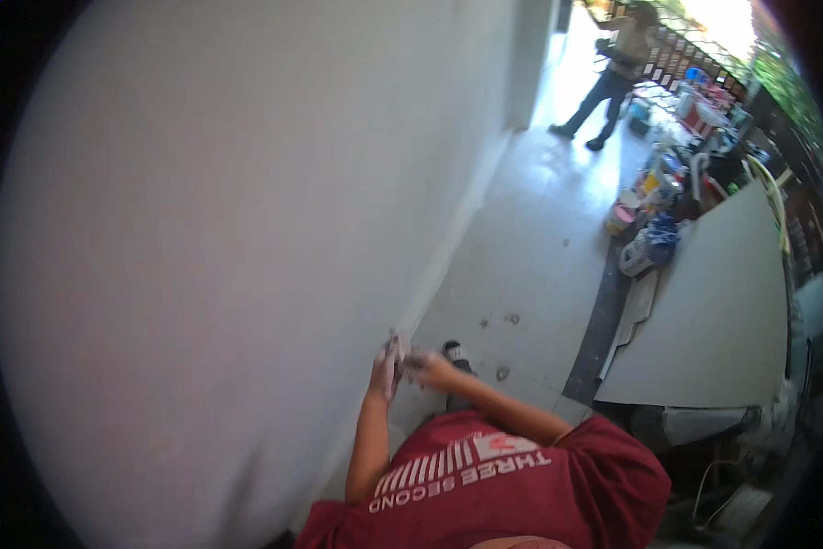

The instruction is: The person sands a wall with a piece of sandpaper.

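My two hands meet in front of my body, beside the pale wall (219,238). Whitish dust or plaster coats the fingers of my left hand (387,370), which point up and are pressed together around something small and dark that I cannot make out. From the right, my right hand (428,371) reaches across to it with curled, slightly blurred fingers. Its fingertips touch or nearly touch the left hand, and whatever they hold is hidden.
The tiled floor (530,265) runs along the wall toward a bright opening. Another person (617,73) stands at the far end. Buckets (621,218) and mixed clutter line the right side. A large pale board (704,320) leans nearer me, and a dark shoe (457,355) shows below my hands.
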`<state>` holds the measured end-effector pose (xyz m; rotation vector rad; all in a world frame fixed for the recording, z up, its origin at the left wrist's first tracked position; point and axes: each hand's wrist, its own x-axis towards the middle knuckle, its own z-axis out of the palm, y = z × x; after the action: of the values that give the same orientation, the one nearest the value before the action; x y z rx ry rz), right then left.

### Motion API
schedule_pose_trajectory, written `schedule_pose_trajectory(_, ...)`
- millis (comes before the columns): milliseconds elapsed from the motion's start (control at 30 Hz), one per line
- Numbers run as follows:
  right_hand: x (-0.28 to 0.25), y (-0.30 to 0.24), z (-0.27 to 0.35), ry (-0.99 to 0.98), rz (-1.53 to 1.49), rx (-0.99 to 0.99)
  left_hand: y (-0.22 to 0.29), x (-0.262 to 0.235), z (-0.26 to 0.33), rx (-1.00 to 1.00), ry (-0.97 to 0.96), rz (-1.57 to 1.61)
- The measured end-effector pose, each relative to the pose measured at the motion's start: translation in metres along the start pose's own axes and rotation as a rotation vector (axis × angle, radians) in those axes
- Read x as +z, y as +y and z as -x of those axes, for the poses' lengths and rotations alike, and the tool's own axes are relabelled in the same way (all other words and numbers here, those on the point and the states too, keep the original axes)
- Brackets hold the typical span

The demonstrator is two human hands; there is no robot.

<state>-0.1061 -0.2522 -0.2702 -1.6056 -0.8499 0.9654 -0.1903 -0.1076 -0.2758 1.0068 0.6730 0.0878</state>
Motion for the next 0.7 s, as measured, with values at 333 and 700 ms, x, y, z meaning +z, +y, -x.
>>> schedule_pose_trajectory(333, 0.058, -0.033, -0.012, -0.027, 0.48, -0.208, -0.026, -0.067, 0.037, 0.148, 0.142, 0.301)
schedule_pose_trajectory(700, 0.065, -0.006, 0.015, 0.206, -0.128, -0.169, -0.043, -0.038, 0.05, 0.081, 0.01, 0.253)
